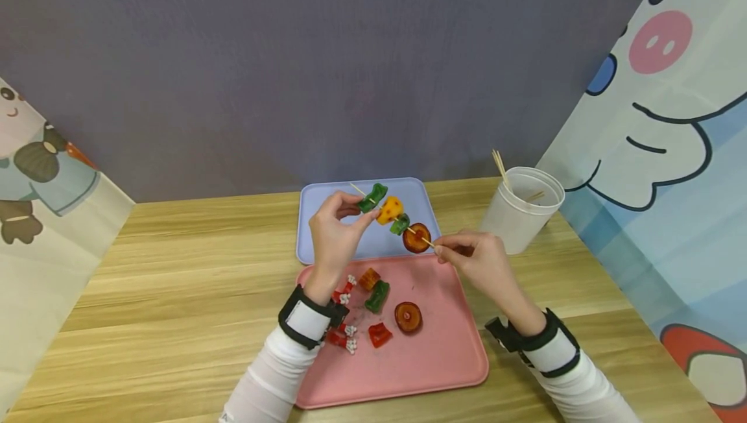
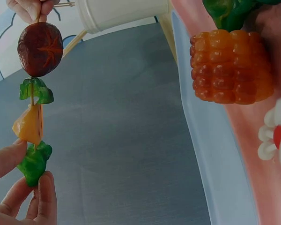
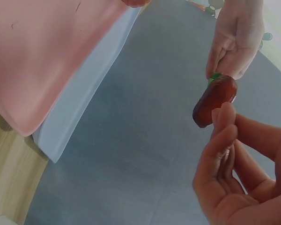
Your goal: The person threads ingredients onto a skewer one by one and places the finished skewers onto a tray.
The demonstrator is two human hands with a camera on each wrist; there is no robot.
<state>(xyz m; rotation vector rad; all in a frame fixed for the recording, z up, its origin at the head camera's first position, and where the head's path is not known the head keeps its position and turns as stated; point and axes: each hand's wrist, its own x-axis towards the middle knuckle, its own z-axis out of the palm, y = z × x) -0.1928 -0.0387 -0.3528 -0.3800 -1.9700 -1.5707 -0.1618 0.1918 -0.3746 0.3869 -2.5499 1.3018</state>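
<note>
Over the blue tray (image 1: 312,215), both hands hold a wooden skewer (image 1: 355,187) of toy food. My left hand (image 1: 337,235) pinches a green pepper piece (image 1: 378,193) near the skewer's far tip, its thumb close to a yellow piece (image 1: 393,206). Further along sit a smaller green piece (image 1: 399,225) and a brown mushroom (image 2: 32,51) with a star-shaped mark on its cap. Below the mushroom, the thumb and fingers of my right hand (image 1: 481,264) pinch the skewer's other end. In the right wrist view the mushroom (image 3: 216,101) hides most of the other pieces.
A pink tray (image 1: 438,358) in front bears a corn piece (image 1: 369,278), a green pepper piece (image 1: 377,296), a mushroom (image 1: 408,316), a red piece (image 1: 380,335) and several red-and-white pieces (image 1: 344,338), partly behind the left wrist. A white bucket (image 1: 513,215) with skewers stands at right.
</note>
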